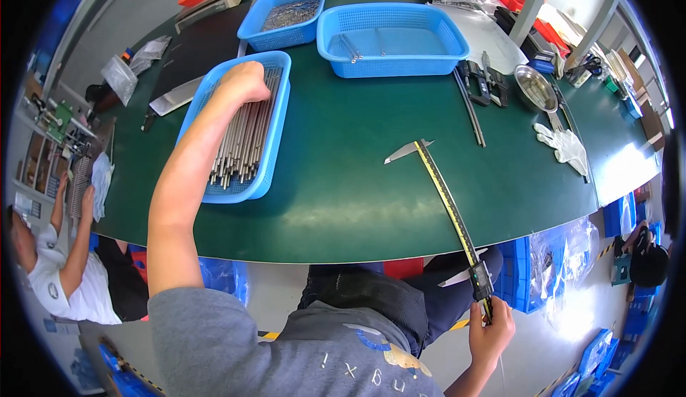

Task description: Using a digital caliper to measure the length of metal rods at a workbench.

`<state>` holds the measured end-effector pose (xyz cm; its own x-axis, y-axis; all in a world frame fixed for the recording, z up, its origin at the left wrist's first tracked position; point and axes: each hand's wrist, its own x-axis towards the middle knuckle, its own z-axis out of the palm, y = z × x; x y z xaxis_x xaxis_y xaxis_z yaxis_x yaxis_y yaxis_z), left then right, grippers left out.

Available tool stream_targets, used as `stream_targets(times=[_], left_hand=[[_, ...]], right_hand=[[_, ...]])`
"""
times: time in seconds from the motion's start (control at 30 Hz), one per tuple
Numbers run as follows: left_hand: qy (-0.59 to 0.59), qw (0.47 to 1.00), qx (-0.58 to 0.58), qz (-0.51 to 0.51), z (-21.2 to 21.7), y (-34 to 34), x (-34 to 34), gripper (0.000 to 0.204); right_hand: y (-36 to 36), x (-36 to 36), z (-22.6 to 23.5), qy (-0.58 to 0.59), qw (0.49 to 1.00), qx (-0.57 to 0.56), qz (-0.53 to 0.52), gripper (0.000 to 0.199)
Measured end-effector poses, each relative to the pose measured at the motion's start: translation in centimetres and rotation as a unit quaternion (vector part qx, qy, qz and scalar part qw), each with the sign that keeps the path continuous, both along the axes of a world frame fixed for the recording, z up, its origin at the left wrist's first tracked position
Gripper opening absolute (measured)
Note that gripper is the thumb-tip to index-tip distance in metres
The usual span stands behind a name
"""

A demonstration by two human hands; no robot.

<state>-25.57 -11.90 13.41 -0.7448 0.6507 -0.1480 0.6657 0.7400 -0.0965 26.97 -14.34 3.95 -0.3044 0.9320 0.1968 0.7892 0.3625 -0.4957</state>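
Observation:
My left hand [246, 82] reaches over the far end of a long blue plastic basket [274, 140] full of thin metal rods [243, 140]. Its fingers are curled down among the rod ends and mostly hidden, so I cannot see whether a rod is in them. My right hand [491, 331], low at the right in front of the table edge, grips a digital caliper [450, 207] near its display. The caliper's long beam slants up and left over the green table, with its jaw tips above the surface and apart from the rods.
Behind stand a wide blue basket [393, 68] with a few rods and a smaller blue basket [289, 38] of small metal parts. To the right lie loose rods [470, 110], more calipers [486, 82], a metal bowl [536, 88] and a white glove [564, 145]. A co-worker [64, 275] sits at left.

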Motion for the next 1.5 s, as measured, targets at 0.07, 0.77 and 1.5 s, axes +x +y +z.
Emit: stream_targets(times=[0.07,0.77,1.5], left_hand=[[-0.021,0.999,-0.006,0.025,0.6,0.4,0.8,0.038],[0.131,0.658,0.455,-0.586,2.2,-1.2,16.1,0.014],[-0.017,0.597,0.402,-0.694,-10.6,-2.0,23.2,0.020]], right_hand=[[-0.1,-0.1,-0.1,0.001,1.000,0.004,-0.005,0.027],[0.2,-0.1,0.8,-0.012,1.000,-0.015,-0.014,0.028],[-0.2,-0.3,1.4,-0.021,0.999,-0.035,-0.019,0.029]])
